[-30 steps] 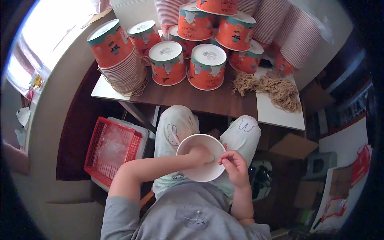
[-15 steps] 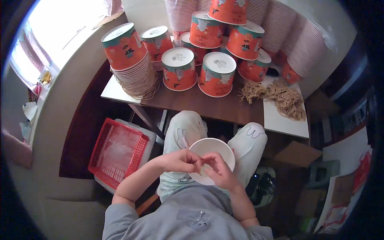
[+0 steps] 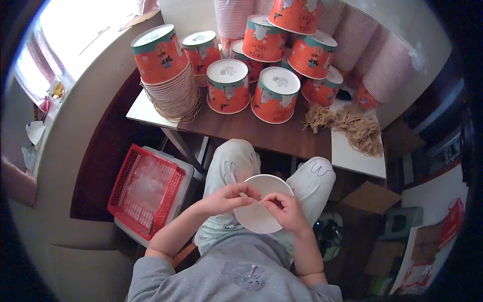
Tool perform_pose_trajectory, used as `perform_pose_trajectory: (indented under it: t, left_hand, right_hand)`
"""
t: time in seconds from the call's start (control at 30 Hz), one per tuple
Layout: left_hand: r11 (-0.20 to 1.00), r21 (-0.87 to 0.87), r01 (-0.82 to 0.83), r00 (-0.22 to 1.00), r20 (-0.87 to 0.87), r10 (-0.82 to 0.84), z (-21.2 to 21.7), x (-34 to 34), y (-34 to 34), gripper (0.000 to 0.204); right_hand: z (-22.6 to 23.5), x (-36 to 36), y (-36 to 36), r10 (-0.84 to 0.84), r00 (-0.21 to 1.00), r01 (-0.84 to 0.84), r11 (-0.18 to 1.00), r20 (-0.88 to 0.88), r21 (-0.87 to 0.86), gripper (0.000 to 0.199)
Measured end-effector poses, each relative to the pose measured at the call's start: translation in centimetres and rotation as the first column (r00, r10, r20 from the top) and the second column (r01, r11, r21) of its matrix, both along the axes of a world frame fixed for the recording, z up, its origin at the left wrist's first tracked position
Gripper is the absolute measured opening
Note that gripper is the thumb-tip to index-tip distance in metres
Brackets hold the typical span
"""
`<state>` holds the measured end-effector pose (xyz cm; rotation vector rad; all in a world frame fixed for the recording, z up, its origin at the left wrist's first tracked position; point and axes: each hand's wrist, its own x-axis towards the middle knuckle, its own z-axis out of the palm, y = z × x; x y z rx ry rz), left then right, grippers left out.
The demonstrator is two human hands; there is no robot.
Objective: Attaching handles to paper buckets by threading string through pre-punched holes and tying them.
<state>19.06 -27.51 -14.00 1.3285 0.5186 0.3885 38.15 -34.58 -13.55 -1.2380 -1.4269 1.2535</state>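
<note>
A white-lined paper bucket (image 3: 253, 222) rests between my thighs with its mouth toward me. My left hand (image 3: 232, 197) is over its left rim, thumb and fingers apart. Opposite it, my right hand (image 3: 286, 211) is over the right side, thumb and forefinger pinched together. A faint thin strand seems to show between the fingertips, too small to make out. Finished-looking orange and green paper buckets (image 3: 228, 95) stand upside down on the table, some piled on others.
Beyond my knees is a brown table (image 3: 302, 138) with white ends. Bundles of tan twine (image 3: 358, 128) lie at its right, and nested buckets (image 3: 173, 93) with cords stand at its left. Tall bucket stacks (image 3: 387, 65) line the back. A red basket (image 3: 166, 221) sits low left.
My hands have drawn slightly apart over the bucket. The left fingers have loosened and straightened, while the right hand has shifted a little and pinches. The whole view has tilted slightly.
</note>
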Motion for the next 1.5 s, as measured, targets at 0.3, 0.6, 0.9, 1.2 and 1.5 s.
perform_pose_trajectory:
  t: [0.3, 0.6, 0.9, 1.2, 1.5]
  left_hand:
    - [0.954, -0.291, 0.072, 0.99, 0.138, -0.033, -3.1, -0.6, -1.4, 0.022]
    - [0.983, 0.063, -0.17, 0.985, 0.025, 0.169, -1.1, -0.3, -2.1, 0.025]
    - [0.81, -0.586, -0.04, 0.996, 0.045, 0.082, -0.3, 0.9, -1.4, 0.028]
    - [0.889, -0.441, -0.126, 0.992, -0.06, 0.11, -0.5, 0.7, -1.5, 0.019]
    - [0.956, -0.263, -0.128, 0.991, -0.003, 0.132, -0.5, -0.3, -0.9, 0.012]
  right_hand:
    - [-0.3, 1.3, 0.3, -0.201, 0.978, 0.202, 0.979, -0.047, 0.017, 0.008]
    - [0.0, 1.3, 0.2, -0.177, 0.982, 0.178, 0.984, -0.06, 0.007, 0.007]
    - [1.3, 0.2, 0.0, -0.159, 0.947, 0.081, 0.959, 0.278, 0.27, 0.007]
    - [0.8, 0.5, -0.4, -0.066, 0.992, 0.049, 0.988, 0.112, 0.148, 0.029]
    - [1.4, 0.8, -0.4, -0.041, 0.97, 0.006, 0.99, 0.241, 0.142, 0.035]
